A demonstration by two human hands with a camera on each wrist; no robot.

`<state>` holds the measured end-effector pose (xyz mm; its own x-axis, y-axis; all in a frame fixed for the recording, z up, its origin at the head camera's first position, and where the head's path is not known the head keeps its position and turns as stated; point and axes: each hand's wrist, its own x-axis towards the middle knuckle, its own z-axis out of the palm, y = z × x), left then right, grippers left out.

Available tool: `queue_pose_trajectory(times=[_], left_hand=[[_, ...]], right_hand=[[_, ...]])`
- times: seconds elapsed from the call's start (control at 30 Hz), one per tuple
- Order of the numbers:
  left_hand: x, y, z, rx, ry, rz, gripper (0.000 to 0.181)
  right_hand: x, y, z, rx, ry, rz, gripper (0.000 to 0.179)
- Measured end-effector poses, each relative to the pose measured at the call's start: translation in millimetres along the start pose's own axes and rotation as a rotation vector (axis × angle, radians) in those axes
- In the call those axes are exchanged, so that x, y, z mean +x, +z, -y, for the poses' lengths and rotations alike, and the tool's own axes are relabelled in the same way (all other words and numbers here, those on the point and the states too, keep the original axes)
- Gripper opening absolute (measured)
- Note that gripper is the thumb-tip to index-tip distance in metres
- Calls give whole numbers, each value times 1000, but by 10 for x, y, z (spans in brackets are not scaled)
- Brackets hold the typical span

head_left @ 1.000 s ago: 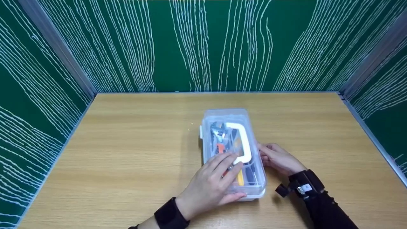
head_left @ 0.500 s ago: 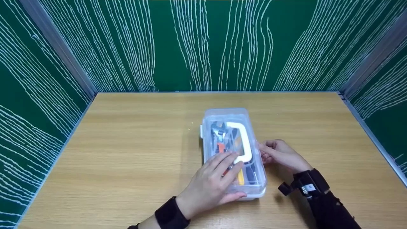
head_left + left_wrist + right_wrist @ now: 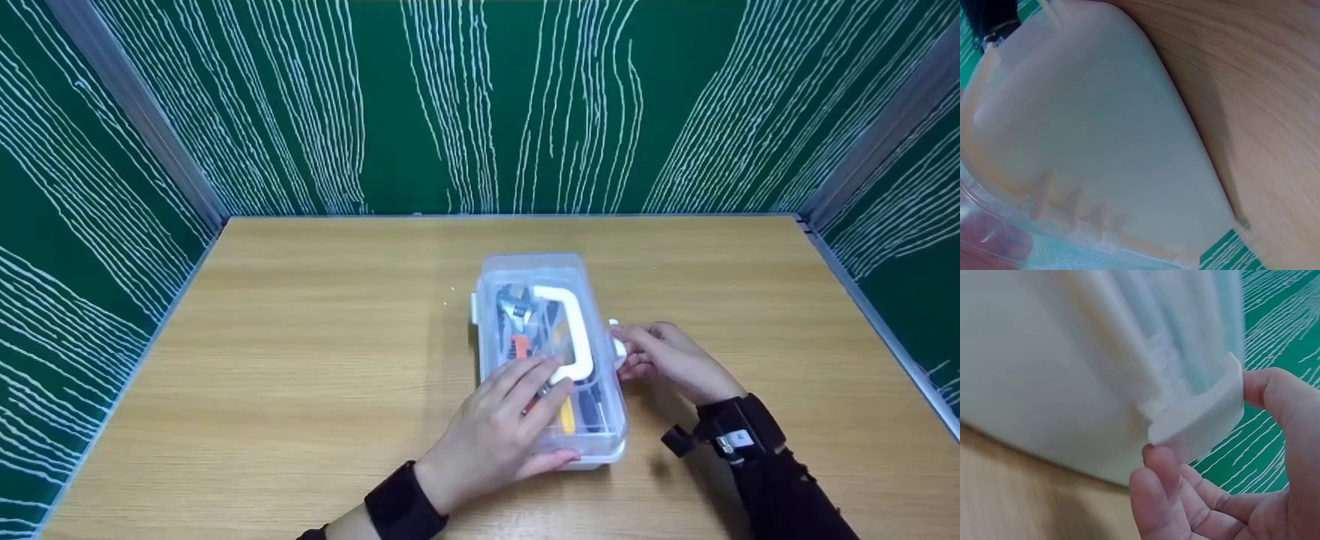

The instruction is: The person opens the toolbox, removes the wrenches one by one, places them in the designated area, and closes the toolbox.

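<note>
2 hands @ 1 clr toolbox, 1 pinched latch

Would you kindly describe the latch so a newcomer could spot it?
On the wooden table sits a clear-lidded toolbox. On its right side, a white latch sticks out; unlike the white handle on top, it is pinched by the right grip.

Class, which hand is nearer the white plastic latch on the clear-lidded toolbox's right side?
Right. The right hand pinches the curved white plastic latch itself; the left hand is farther, resting on the clear plastic lid, left of the latch.
</note>
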<state>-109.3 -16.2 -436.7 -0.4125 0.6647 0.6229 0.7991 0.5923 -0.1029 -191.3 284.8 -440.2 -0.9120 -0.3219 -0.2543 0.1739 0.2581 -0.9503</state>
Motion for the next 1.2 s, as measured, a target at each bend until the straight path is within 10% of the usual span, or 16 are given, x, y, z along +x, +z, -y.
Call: queue_pose_trajectory(times=[0.7,1.0,1.2], left_hand=[[-9,-24,11,-83,-25,30,71],[51,-135,147,-370,-193,-7,53],[68,-145,278,-529,-423,-45,50]], right_hand=[[-104,-139,93,7,-6,8,48],[-129,-271,82,-81,-32,-4,40],[-137,-323,52,-98,-38,-9,33]])
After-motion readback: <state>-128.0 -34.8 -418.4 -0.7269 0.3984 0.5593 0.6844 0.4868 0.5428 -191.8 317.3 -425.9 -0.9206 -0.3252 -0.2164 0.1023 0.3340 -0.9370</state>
